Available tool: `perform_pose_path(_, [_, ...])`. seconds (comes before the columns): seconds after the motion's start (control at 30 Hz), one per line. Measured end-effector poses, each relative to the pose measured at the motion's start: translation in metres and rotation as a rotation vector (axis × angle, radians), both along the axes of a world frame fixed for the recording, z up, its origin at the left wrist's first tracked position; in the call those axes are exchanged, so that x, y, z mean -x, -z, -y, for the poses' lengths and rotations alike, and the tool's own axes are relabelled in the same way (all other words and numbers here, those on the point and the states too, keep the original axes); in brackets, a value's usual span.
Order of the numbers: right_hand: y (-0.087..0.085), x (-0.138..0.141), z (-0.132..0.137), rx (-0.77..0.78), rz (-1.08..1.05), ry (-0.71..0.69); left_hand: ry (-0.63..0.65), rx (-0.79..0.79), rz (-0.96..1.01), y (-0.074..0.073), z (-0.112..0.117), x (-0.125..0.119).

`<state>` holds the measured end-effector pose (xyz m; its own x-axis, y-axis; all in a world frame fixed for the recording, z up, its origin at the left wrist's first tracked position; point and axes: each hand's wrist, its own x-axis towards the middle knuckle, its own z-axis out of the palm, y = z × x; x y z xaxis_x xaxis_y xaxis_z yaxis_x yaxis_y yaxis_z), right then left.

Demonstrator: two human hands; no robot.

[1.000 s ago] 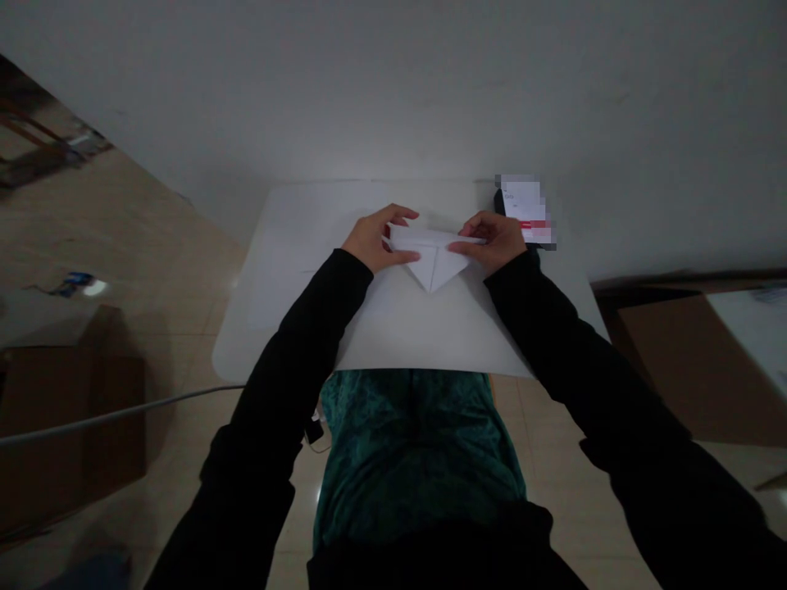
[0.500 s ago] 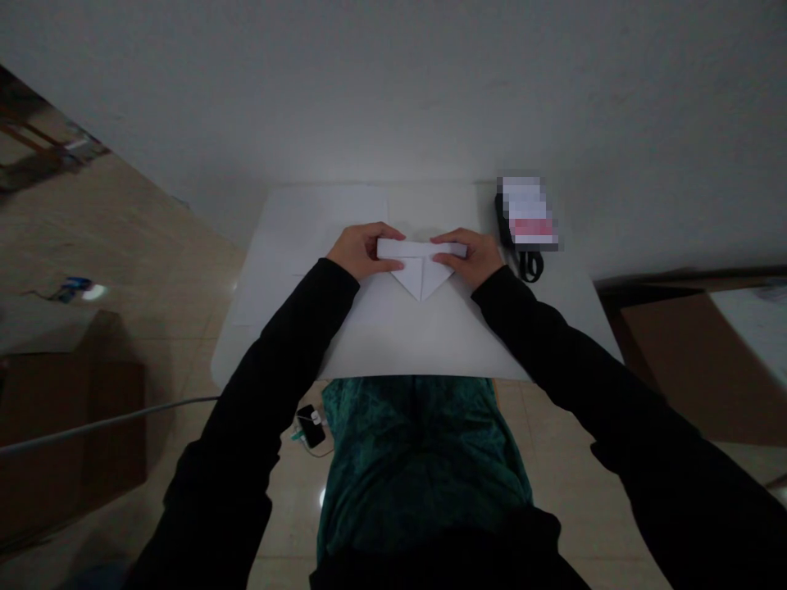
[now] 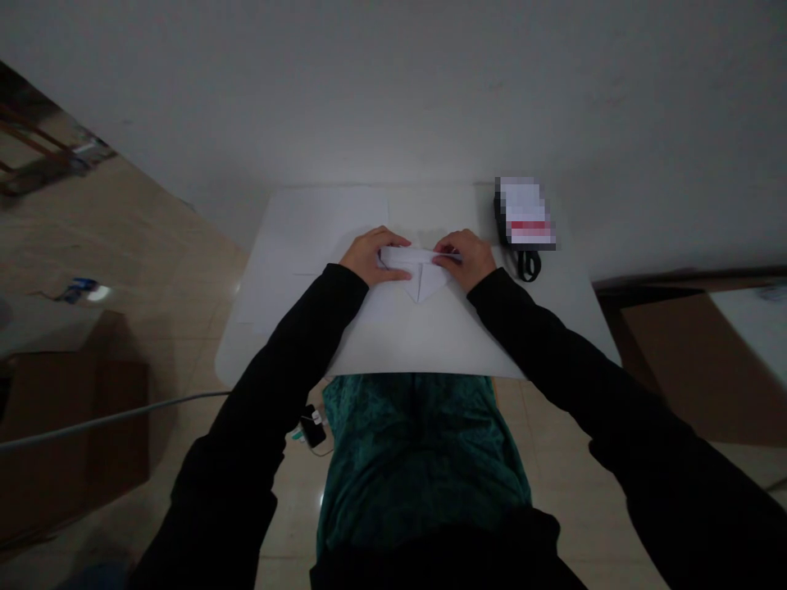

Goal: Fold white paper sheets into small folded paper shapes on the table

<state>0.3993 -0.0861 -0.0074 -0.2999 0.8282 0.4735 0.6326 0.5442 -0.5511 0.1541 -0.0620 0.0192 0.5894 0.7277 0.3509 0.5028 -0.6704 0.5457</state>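
Note:
A folded sheet of white paper (image 3: pixel 419 280) lies over the middle of the white table, its pointed tip toward me and a folded band along its far edge. My left hand (image 3: pixel 374 256) is closed on the left end of the band, thumb on the near side and fingers on the far side. On the right end, my right hand (image 3: pixel 466 257) pinches the band between thumb and fingers, and that end looks tilted up to a thin edge. The undersides of the fingers are hidden.
Flat white sheets (image 3: pixel 320 217) rest on the left of the table (image 3: pixel 424 348). A black item with a blurred white-and-red face (image 3: pixel 525 209) and a strap stands at back right, near the wall. Cardboard boxes (image 3: pixel 116 410) flank the table; a phone (image 3: pixel 312 426) lies below.
My left hand has shifted slightly right, its thumb reaching farther over the paper. My right fingers have curled in, and the right end of the band has turned to a thinner edge.

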Motion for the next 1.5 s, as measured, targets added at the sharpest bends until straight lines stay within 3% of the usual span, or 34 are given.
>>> perform_pose_path(0.27, [-0.002,0.002,0.002,-0.023,0.048,0.023,0.039,-0.030,0.119,0.006,-0.001,0.000])
perform_pose_path(0.47, [-0.004,0.004,0.004,0.083,-0.315,0.087,-0.020,0.103,0.350,0.008,0.004,-0.009])
perform_pose_path(0.57, [-0.006,0.006,0.003,0.105,-0.517,0.124,0.009,0.167,0.455,0.008,0.008,-0.017])
perform_pose_path(0.77, [-0.014,0.011,0.005,0.166,-0.721,0.107,0.037,0.212,0.457,0.008,0.017,-0.026])
perform_pose_path(0.87, [-0.015,0.011,0.005,0.303,-0.809,0.084,0.040,0.264,0.506,0.007,0.019,-0.026])
perform_pose_path(1.0, [-0.020,0.003,0.004,0.615,-0.948,0.003,0.046,0.355,0.612,0.004,0.021,-0.028])
perform_pose_path(1.17, [-0.033,-0.010,0.008,0.964,-1.011,-0.157,0.146,0.429,0.600,-0.001,0.020,-0.027])
perform_pose_path(1.5, [-0.030,-0.011,0.012,1.039,-0.981,-0.346,0.195,0.522,0.622,-0.003,0.018,-0.024])
